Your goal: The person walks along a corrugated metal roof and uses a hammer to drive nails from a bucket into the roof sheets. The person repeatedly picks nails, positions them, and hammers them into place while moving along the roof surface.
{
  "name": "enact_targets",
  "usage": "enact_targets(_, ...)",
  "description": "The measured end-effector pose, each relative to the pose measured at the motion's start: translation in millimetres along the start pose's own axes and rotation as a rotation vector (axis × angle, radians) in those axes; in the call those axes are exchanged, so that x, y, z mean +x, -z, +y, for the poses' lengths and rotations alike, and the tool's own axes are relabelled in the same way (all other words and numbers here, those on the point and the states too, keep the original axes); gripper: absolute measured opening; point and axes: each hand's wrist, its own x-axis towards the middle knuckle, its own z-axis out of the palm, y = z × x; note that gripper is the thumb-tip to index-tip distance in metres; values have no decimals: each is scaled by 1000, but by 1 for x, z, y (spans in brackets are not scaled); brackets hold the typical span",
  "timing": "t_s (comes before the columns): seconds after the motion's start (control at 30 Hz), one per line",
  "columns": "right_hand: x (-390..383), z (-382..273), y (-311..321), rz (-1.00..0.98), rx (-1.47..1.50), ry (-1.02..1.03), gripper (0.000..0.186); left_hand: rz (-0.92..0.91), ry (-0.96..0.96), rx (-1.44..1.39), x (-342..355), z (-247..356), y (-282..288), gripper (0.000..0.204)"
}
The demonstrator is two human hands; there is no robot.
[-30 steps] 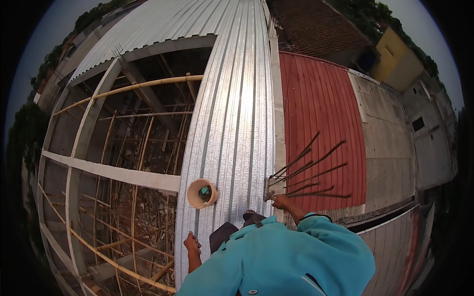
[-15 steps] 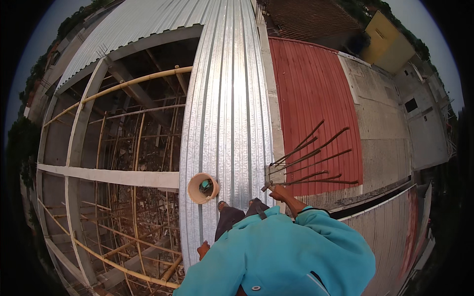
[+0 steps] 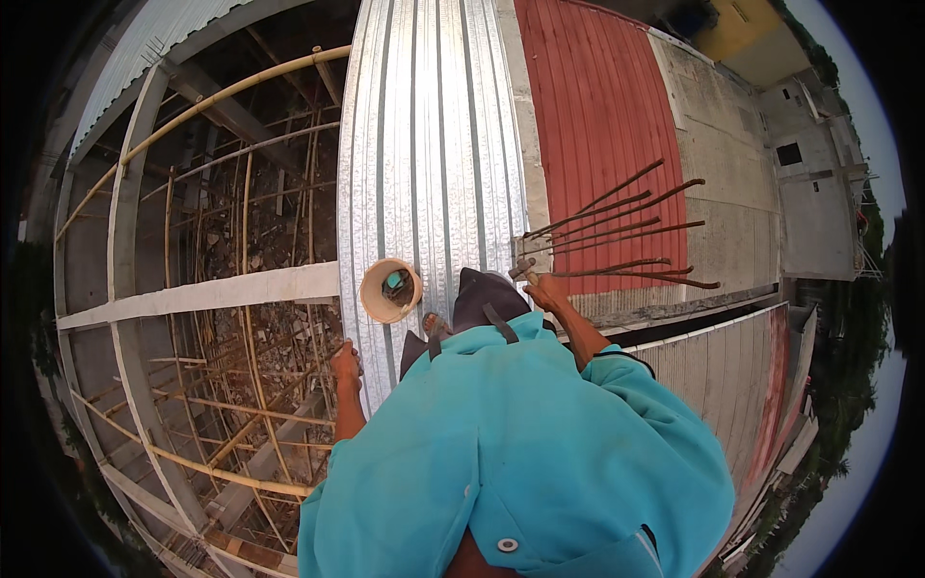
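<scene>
My right hand [image 3: 547,291] grips a hammer [image 3: 524,269] near its head, beside the right edge of the metal sheet roof [image 3: 424,144]. Rusty rebar rods [image 3: 617,214] fan out just beyond it. Over the left edge of the roof, my left hand [image 3: 345,362] is held out with curled fingers; whether anything is in them is too small to see. On the corrugated sheets between my hands stands a pale bucket [image 3: 370,292], nearer to my left hand. Something teal and some dark items lie inside it. My knee is bent beside the hammer, and one foot shows next to the bucket.
To the left the roof ends at an open drop, with a concrete beam [image 3: 222,292], bamboo poles [image 3: 246,91] and rubble below. On the right run a narrow concrete ledge [image 3: 533,164], a red metal roof [image 3: 607,125] and a dark gap [image 3: 694,320] before another grey roof.
My left hand has come forward and outward to the left edge. My right hand still holds the hammer near the rods. My knee is raised further forward, and the view has shifted.
</scene>
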Motion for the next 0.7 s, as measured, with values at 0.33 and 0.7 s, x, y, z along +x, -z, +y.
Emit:
enact_targets(0.33,81,-52,59,-47,28,-103,56,55,185,48,39,25,-59,36)
enact_targets(0.7,320,-138,237,-36,79,-1,55,-6,68,10,24,175,-285,31)
